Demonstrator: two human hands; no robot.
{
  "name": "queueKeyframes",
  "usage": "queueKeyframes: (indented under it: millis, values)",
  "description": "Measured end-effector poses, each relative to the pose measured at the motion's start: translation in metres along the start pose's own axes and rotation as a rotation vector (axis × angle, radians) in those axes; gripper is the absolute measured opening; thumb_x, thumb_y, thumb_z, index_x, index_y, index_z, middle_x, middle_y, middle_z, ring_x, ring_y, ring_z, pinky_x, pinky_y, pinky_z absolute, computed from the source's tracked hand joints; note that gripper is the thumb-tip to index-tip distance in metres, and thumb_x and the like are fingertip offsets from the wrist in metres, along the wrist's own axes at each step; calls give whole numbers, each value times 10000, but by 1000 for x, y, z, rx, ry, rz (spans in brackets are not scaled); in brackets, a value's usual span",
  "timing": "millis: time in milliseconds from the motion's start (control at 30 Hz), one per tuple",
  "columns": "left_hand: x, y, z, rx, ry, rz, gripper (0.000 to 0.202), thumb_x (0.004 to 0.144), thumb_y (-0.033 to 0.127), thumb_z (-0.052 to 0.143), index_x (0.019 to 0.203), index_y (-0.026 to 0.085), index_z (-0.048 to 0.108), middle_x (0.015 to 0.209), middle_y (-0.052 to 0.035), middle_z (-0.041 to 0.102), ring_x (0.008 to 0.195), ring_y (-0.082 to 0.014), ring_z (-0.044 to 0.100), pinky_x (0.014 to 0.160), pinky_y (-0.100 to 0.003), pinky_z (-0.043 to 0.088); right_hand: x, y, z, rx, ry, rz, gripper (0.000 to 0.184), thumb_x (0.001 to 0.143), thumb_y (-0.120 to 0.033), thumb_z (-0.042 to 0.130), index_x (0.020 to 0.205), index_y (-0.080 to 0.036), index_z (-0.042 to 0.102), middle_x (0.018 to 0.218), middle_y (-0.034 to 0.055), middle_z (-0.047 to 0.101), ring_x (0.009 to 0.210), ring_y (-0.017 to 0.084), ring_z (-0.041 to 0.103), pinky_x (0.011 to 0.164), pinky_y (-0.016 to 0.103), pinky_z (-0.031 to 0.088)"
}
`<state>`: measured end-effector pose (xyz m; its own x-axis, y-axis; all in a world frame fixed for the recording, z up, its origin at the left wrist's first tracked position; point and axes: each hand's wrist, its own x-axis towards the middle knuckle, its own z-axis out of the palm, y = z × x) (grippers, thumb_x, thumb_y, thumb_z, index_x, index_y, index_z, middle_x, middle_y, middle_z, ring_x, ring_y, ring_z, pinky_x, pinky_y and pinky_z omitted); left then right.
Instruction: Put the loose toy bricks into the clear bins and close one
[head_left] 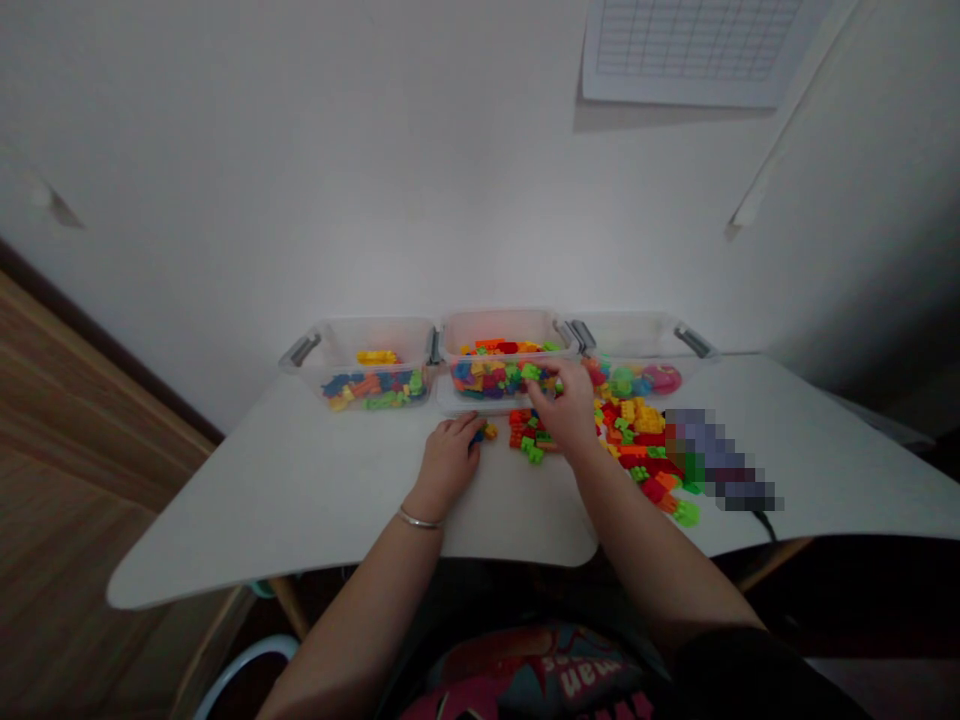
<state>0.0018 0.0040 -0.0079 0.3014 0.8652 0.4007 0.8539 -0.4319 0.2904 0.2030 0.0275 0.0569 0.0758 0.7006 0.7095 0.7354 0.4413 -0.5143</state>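
Head view, sole camera; clock read from above the table [300, 490], 12 toward the wall. Key relation: right hand [568, 400] to the middle clear bin [499, 328]. Bin lies at about 10 to 11 o'clock of this hand, fingers reaching over its near right edge; its long axis runs 9 to 3. A light-green toy brick [532, 372] shows right at the fingertips; thumb and index finger are partly spread, and I cannot tell whether this grip has the brick or merely borders it, with bricks in the bin directly behind. Left hand [451, 452] rests palm down at 7 to 8 o'clock of the right, fingers curled over a small blue-and-yellow brick cluster [490, 431] on the table, at its 2 o'clock. Cluster mostly covered: long axis unreadable, pinched or only touched undetermined; left is the nearer hand. Red-and-green bricks [532, 452] lie at the right hand's 7 o'clock, between the hands. The loose brick pile [646, 450] spreads at its 4 o'clock, on the right forearm's outer side. Left bin [375, 332] and right bin [634, 335], both part-filled, flank the middle one at 9 and 3.
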Motion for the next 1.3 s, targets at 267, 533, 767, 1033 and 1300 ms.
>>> queueKeyframes:
  millis: [267,533,767,1033,1300]
  values:
    - [0,-1,1,-12,4,-11,426,794,95,560,1193,219,642,1247,-51,660,1082,-237,593,1004,-422,461,100,19,11,141,-2,206,350,864,-435,519,1064,-164,610,1060,92,678,899,184,619,820,316,469]
    - [0,4,-6,1,-24,-59,333,788,121,592,1105,207,650,1122,-59,700,1046,-258,599,966,-420,467,123,16,30,-192,-157,334,275,802,-417,618,984,-218,676,965,65,716,917,238,640,829,379,476]
    - [2,3,-6,6,-51,-70,299,802,115,584,1077,216,644,1090,-55,703,1029,-256,608,940,-410,463,119,12,31,-362,-296,310,262,800,-407,618,987,-247,707,987,82,726,979,270,646,864,422,475]
    - [3,5,-10,23,-88,-101,253,816,151,589,1053,220,646,1012,-51,715,988,-245,621,898,-377,459,118,17,33,-177,-311,244,283,815,-345,588,1055,-213,660,984,67,725,930,239,657,850,381,485]
    - [3,7,-12,59,-112,-123,181,839,229,594,1013,216,643,971,-49,708,967,-240,621,859,-352,452,76,6,23,322,132,-30,254,879,-306,498,1106,-228,580,1001,54,684,850,178,603,803,338,480]
